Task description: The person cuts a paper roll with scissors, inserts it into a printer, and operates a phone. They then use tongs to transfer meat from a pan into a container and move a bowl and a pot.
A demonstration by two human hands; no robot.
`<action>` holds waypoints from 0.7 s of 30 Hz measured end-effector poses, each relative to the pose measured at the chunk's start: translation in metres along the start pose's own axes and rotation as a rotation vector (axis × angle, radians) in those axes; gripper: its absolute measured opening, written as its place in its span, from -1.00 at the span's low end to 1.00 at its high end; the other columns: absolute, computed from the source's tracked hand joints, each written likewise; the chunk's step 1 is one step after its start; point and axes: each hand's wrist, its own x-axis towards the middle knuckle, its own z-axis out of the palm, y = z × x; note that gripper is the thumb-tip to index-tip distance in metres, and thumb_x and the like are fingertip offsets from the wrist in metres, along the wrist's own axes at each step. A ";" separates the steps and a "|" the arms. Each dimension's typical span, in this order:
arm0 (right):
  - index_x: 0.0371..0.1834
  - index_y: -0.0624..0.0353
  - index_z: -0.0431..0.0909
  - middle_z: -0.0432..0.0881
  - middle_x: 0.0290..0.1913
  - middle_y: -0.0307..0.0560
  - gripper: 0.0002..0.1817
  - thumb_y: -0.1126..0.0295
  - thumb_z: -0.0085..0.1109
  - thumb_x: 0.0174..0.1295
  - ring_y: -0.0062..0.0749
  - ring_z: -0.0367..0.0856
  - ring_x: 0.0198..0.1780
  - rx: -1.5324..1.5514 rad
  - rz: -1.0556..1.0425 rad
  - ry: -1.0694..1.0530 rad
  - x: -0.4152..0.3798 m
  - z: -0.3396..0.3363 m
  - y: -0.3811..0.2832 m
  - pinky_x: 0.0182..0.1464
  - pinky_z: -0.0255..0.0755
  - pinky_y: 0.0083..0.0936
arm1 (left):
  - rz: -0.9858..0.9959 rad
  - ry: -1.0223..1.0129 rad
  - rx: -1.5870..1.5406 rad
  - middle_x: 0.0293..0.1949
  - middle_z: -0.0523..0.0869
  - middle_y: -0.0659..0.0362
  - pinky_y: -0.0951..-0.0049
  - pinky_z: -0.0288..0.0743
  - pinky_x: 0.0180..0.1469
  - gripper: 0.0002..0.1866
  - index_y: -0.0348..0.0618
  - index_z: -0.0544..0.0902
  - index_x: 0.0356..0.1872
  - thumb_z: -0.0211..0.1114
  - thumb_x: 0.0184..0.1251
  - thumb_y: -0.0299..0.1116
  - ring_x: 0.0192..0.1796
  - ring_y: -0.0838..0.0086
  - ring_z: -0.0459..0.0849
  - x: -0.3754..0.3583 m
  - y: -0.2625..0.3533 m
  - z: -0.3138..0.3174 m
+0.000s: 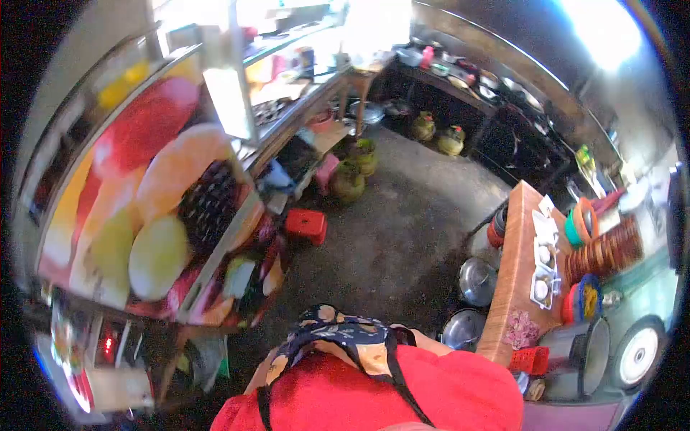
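Observation:
Neither of my hands shows; only bits of bare arm appear on both sides of my red shirt [330, 391]. A dark patterned apron [345, 332] with orange patches and black straps covers my front. On my right stands a wood-topped counter [512, 266]. It carries white trays [544, 255] with round pale items, and a pile of small reddish pieces [522, 329] nearer me. Two metal lids or pans [477, 281] are beside the counter, low down. What my hands touch, if anything, is hidden.
A display case with a fruit-print panel [159, 255] stands left. Past it are a red stool [306, 226] and green gas cylinders [348, 181]. A dark cooking bench [514, 136] runs along the back right. Stacked brown plates [604, 251] and a large pot [575, 355] stand right.

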 end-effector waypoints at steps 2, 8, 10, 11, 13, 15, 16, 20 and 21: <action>-0.14 0.24 0.64 0.67 -0.17 0.18 -0.58 0.11 0.12 0.12 -0.26 0.68 -0.17 0.023 -0.075 0.024 0.028 -0.024 -0.008 -0.09 0.49 -0.37 | -0.028 -0.033 0.024 0.02 0.63 -0.09 0.17 0.47 0.12 -0.46 0.02 0.61 0.06 0.25 0.09 0.06 0.07 0.10 0.61 0.029 0.028 -0.021; -0.02 0.11 0.61 0.69 -0.18 0.06 -0.50 0.05 0.20 0.01 -0.13 0.68 -0.14 0.072 -0.185 0.114 0.138 -0.194 -0.061 -0.08 0.52 -0.32 | -0.170 -0.133 0.070 0.00 0.64 -0.12 0.18 0.49 0.09 -0.48 0.00 0.64 0.01 0.26 0.07 0.07 0.05 0.11 0.62 0.131 0.089 -0.066; 0.01 0.08 0.61 0.68 -0.13 0.06 -0.48 0.04 0.20 0.00 -0.12 0.66 -0.10 0.048 -0.265 0.255 0.183 -0.248 -0.063 -0.03 0.51 -0.30 | -0.214 -0.152 0.072 0.00 0.64 -0.12 0.18 0.50 0.08 -0.48 0.00 0.65 -0.01 0.27 0.06 0.07 0.04 0.11 0.63 0.173 0.113 -0.086; 0.00 0.09 0.61 0.67 -0.10 0.05 -0.49 0.05 0.20 0.01 -0.13 0.66 -0.07 -0.009 -0.252 0.270 0.204 -0.280 -0.067 0.00 0.50 -0.32 | -0.233 -0.158 0.073 -0.01 0.64 -0.13 0.18 0.51 0.08 -0.49 0.00 0.66 -0.02 0.27 0.05 0.07 0.04 0.11 0.63 0.194 0.128 -0.096; -0.01 0.09 0.62 0.67 -0.06 0.01 -0.50 0.06 0.21 0.01 -0.15 0.65 -0.03 -0.108 -0.250 0.216 0.233 -0.348 -0.077 0.05 0.49 -0.36 | -0.265 -0.160 0.067 -0.01 0.64 -0.13 0.18 0.51 0.07 -0.49 -0.01 0.67 -0.04 0.27 0.05 0.07 0.03 0.11 0.64 0.238 0.165 -0.114; 0.01 0.14 0.61 0.66 -0.04 0.04 -0.52 0.13 0.24 0.03 -0.21 0.64 0.01 -0.091 -0.199 0.119 0.264 -0.425 -0.099 0.10 0.47 -0.36 | -0.268 -0.150 0.031 -0.02 0.64 -0.14 0.18 0.52 0.07 -0.49 -0.01 0.68 -0.04 0.27 0.04 0.07 0.03 0.11 0.64 0.274 0.213 -0.135; 0.00 0.15 0.61 0.67 -0.06 0.04 -0.53 0.15 0.24 0.03 -0.20 0.64 0.00 -0.079 -0.276 0.213 0.279 -0.460 -0.109 0.08 0.48 -0.37 | -0.005 -0.019 0.078 -0.09 0.67 -0.13 0.21 0.53 0.02 -0.51 -0.08 0.70 -0.13 0.30 -0.03 0.03 -0.02 0.12 0.66 0.289 0.239 -0.154; 0.00 0.25 0.59 0.66 -0.02 0.01 -0.56 0.24 0.27 0.08 -0.31 0.64 -0.01 0.076 -0.474 0.410 0.344 -0.602 -0.153 0.06 0.49 -0.43 | 0.013 0.154 -0.175 -0.20 0.71 -0.08 0.23 0.54 -0.06 -0.54 -0.18 0.70 -0.19 0.31 -0.05 -0.04 -0.12 0.10 0.69 0.297 0.398 -0.256; 0.02 0.26 0.57 0.67 -0.05 0.04 -0.53 0.21 0.29 0.08 -0.31 0.65 -0.02 0.074 -0.469 0.429 0.356 -0.640 -0.170 0.06 0.49 -0.44 | 0.006 0.168 -0.221 -0.20 0.71 -0.07 0.23 0.54 -0.07 -0.55 -0.18 0.69 -0.17 0.31 -0.02 -0.06 -0.13 0.10 0.69 0.310 0.419 -0.268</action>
